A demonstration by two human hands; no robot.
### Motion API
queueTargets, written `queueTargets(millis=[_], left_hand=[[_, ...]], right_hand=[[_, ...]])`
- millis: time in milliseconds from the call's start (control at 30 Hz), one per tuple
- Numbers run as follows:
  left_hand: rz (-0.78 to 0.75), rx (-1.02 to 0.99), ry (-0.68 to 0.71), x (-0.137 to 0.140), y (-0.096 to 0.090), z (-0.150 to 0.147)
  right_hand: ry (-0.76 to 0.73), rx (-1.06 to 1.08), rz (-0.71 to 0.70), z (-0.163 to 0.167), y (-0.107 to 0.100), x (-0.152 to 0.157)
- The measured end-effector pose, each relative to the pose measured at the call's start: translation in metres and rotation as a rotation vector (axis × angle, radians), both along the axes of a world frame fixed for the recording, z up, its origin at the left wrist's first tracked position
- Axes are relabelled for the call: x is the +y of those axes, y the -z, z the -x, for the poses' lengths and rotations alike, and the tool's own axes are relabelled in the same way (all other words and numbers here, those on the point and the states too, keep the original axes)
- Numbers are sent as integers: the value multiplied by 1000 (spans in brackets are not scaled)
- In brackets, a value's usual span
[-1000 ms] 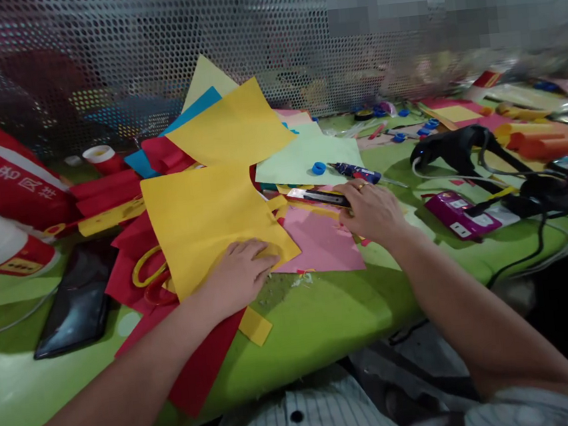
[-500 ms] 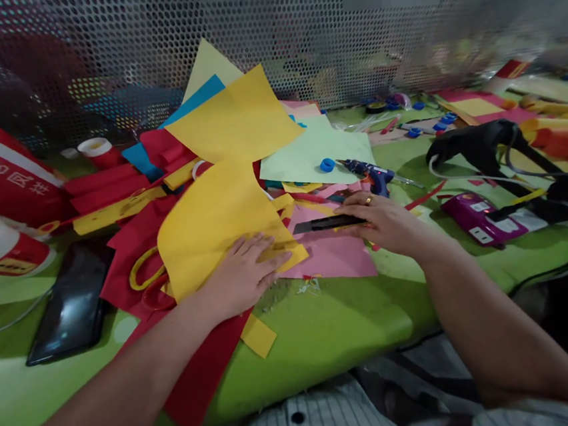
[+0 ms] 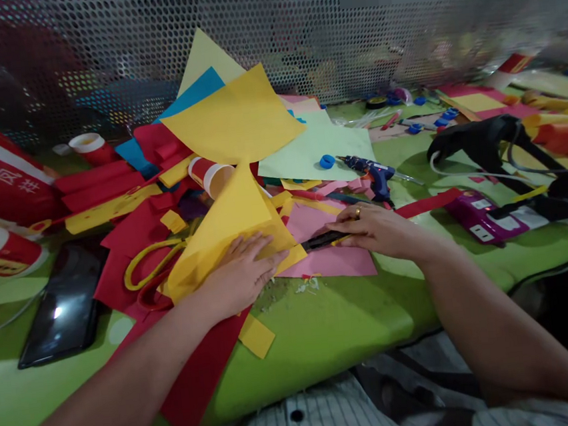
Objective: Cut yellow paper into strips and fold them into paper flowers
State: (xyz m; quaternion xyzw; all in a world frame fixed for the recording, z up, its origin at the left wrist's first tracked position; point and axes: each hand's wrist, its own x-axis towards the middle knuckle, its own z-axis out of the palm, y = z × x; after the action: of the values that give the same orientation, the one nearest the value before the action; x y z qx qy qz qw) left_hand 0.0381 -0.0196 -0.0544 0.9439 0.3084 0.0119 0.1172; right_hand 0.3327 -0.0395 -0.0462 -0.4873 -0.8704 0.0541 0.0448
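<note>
My left hand (image 3: 242, 267) lies flat with its fingers stretched over a folded sheet of yellow paper (image 3: 229, 218), pressing it down near its lower edge. From the right, my right hand (image 3: 376, 231), with a ring on one finger, grips a dark utility knife (image 3: 324, 240). The knife's tip meets the right corner of the yellow paper; whether it is inside the fold I cannot tell. Pink paper (image 3: 339, 261) lies beneath the knife. Yellow- and red-handled scissors (image 3: 136, 274) lie left of the folded sheet, partly covered by it.
A glue gun (image 3: 375, 176) and blue tape ring (image 3: 327, 161) lie beyond my right hand. On the right are a purple power strip (image 3: 483, 217) and cables. A phone (image 3: 64, 301), paper cups (image 3: 92, 149) and red paper (image 3: 204, 375) are on the left. A perforated metal screen (image 3: 267, 40) stands behind.
The utility knife has moved left and slightly toward me, reaching the yellow paper's corner. The folded sheet's upper part has dropped and narrowed, showing a paper cup behind. My left hand stays put.
</note>
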Motion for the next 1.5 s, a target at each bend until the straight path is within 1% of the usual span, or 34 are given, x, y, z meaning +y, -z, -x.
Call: queueTargets(millis=[100,267,633,800,933,1133,1267,1500], left_hand=[[2,0,-18,-1,0,-1],[20,45,-4,0,-1,-3],[-25,17,6,1,3,-2],[-30,8,4,1,1,-3],[-15,32,-4,2,0,-4],[-11,13,-13,2,1,-4],[-34,14,-6,2,3,-4],[-22,44,-25,2,2,-4]], right_hand=[[-8,4,43,1,-1,-1],[-24,27,81,3,-2,-4],[-4,48,31,0,3,-17],[39,45,2,10,5,-19],[32,40,2,18,4,-22],[43,56,-23,19,6,-27],[53,48,-48,22,8,-27],[56,33,-37,22,7,-31]])
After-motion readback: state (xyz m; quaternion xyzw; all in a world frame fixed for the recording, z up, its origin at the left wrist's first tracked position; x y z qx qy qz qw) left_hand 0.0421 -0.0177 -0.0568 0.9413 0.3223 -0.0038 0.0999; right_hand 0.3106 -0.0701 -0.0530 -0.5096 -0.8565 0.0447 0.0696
